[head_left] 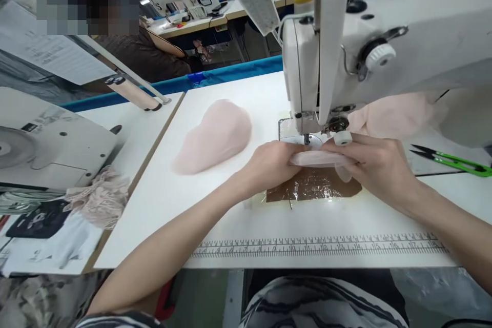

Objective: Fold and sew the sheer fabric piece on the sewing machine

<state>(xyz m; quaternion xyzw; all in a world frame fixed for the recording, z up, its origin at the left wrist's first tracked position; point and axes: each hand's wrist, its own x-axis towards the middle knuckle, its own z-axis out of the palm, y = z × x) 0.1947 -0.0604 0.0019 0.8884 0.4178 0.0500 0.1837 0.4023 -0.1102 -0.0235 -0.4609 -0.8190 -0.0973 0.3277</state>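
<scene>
A folded strip of sheer pale pink fabric stretches between my two hands, just in front of the sewing machine's needle area. My left hand pinches its left end, fingertips close to the presser foot. On the other side my right hand grips the right end, with a small flap of the cloth hanging below the fingers. Part of the fabric is hidden by the fingers. Flat on the white table to the left lies a separate pale pink fabric piece. Brown shiny tape covers the tabletop under my hands.
The white sewing machine overhangs the right side. Green thread snips lie at far right, near more pink fabric. A printed ruler runs along the front edge. Another machine stands left; a person sits beyond the table.
</scene>
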